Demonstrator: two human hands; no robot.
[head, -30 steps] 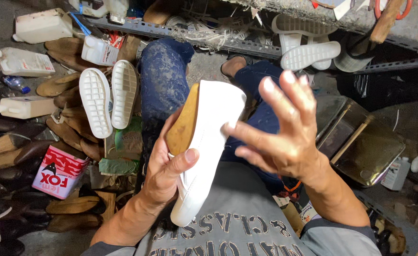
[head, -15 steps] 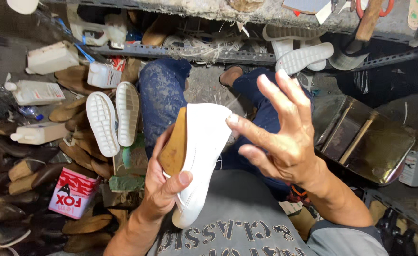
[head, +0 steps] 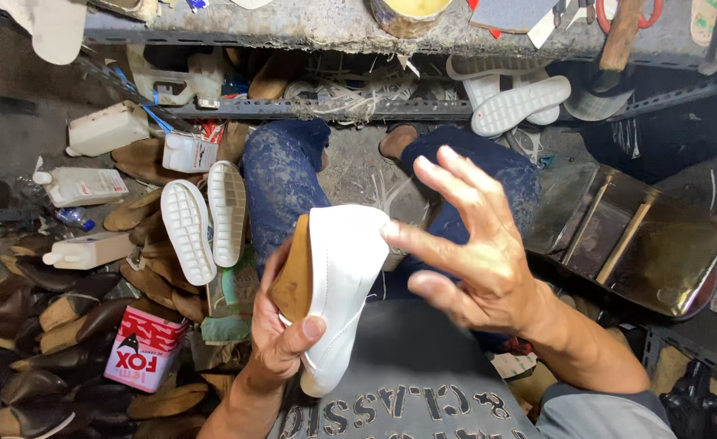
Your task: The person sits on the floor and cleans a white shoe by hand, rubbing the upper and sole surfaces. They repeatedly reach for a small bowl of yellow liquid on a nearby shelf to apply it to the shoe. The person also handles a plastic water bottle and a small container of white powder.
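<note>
Stacked brown shoe lasts and white soles crowd nine o'clock; a metal shelf bars twelve; the dented tray blocks three.

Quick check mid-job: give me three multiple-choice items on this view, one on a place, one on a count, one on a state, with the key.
1. Where does the pair of white outsoles lie?
A. beside the person's left knee
B. on the top shelf
C. in the right hand

2. How many hands grip the white shoe upper?
A. none
B. one
C. two

3. How is the right hand?
A. clenched in a fist
B. open with fingers spread
C. closed round a hammer

Key: 1 A, they lie tread up on the floor pile; 2 B, only the left hand clasps it; 3 B, its fingertips just meet the upper's toe.
</note>
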